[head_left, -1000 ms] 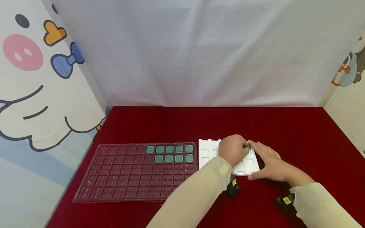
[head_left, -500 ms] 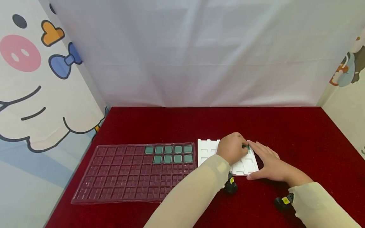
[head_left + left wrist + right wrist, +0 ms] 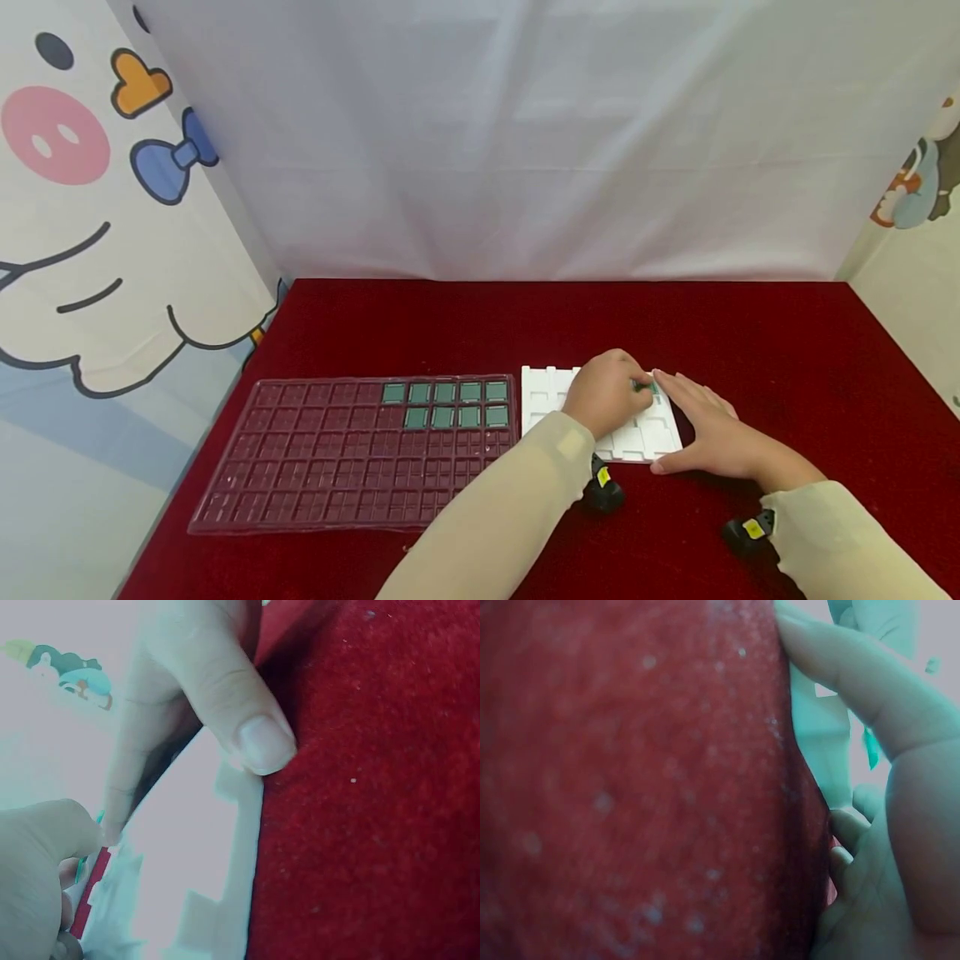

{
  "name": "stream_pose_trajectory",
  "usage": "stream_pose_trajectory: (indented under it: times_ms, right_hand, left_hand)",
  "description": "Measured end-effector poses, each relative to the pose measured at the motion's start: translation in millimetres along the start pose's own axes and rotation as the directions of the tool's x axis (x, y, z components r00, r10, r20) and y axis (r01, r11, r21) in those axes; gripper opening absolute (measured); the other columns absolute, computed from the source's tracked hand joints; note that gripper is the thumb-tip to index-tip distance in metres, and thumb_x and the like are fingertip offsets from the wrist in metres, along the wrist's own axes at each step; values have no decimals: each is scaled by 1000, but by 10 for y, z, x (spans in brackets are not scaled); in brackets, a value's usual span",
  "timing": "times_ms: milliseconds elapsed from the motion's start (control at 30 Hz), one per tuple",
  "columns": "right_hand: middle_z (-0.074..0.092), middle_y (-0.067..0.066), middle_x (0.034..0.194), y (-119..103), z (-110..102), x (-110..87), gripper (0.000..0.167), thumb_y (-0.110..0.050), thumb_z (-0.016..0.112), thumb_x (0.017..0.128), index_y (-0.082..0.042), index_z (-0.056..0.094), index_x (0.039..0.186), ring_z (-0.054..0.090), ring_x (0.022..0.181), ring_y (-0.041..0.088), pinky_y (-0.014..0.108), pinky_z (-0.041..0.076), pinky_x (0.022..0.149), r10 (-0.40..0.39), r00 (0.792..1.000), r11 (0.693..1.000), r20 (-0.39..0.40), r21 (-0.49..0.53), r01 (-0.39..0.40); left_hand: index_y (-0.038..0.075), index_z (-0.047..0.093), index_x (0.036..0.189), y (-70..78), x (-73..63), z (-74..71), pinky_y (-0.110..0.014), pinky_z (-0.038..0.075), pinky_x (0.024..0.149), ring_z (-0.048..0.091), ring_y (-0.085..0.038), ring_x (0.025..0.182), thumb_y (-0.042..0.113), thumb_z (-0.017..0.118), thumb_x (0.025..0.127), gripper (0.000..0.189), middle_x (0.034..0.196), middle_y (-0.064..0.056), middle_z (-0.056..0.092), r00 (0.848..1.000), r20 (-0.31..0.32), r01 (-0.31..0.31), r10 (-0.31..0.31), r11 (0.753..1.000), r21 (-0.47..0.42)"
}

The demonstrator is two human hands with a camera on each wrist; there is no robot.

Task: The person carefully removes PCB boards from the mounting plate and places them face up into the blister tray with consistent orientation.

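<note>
In the head view a white compartmented tray (image 3: 546, 408) lies right of centre on the red cloth. My left hand (image 3: 609, 393) reaches over it, fingers curled, and pinches a small flat green piece (image 3: 642, 386), like a circuit board, near the tray's far right corner. In the left wrist view a thin green edge (image 3: 81, 870) shows between those fingers. My right hand (image 3: 716, 433) lies spread along the tray's right side, thumb touching the near right corner and straight fingertips by the far one. Another bit of green shows beside these fingertips; most of it is hidden.
A clear plastic tray (image 3: 311, 446) with many compartments lies to the left, close to the white one. Several green pieces (image 3: 444, 392) fill part of its two far rows at the right end. A white curtain (image 3: 480, 167) hangs behind the table.
My left hand has drawn back slightly to the left over the white tray, and more of the green piece shows. My right hand keeps its place at the tray's side.
</note>
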State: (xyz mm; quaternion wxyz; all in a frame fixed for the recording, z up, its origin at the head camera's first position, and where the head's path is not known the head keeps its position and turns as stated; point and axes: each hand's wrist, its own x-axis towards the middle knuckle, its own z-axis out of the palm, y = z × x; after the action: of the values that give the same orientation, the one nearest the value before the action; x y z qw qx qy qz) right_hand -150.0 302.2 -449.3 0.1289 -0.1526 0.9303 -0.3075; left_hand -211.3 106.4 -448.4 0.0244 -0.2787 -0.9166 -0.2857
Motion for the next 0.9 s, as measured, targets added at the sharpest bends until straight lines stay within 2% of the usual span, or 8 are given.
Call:
stream_pose_trajectory:
  times_ms: [267,633,900]
  right_hand:
    - [15,27,166,10,-3,-5,126,-48,91,72,-9,16,166,7,150,51,79,3,109,5,1000,1000,-1,-4,-5]
    - [15,28,166,1,2,-5,127,-48,91,72,-7,16,165,8,150,51,79,4,109,4,1000,1000,-3,-2,-4]
    - [14,29,166,-13,0,6,127,-48,91,72,-8,15,165,7,150,52,79,3,109,6,1000,1000,0,-3,-6]
  left_hand:
    - [23,82,113,-43,-41,-66,-14,48,89,60,1,100,27,74,96,19,112,13,66,1000,-9,3,-4,995,-100]
    - [20,82,115,-41,-155,-181,-12,47,87,59,2,100,23,74,96,21,112,12,66,1000,1,2,-2,990,-142]
    - [21,81,115,-64,-249,-254,-12,46,86,58,3,100,24,73,97,21,113,13,65,1000,11,-26,29,988,-153]
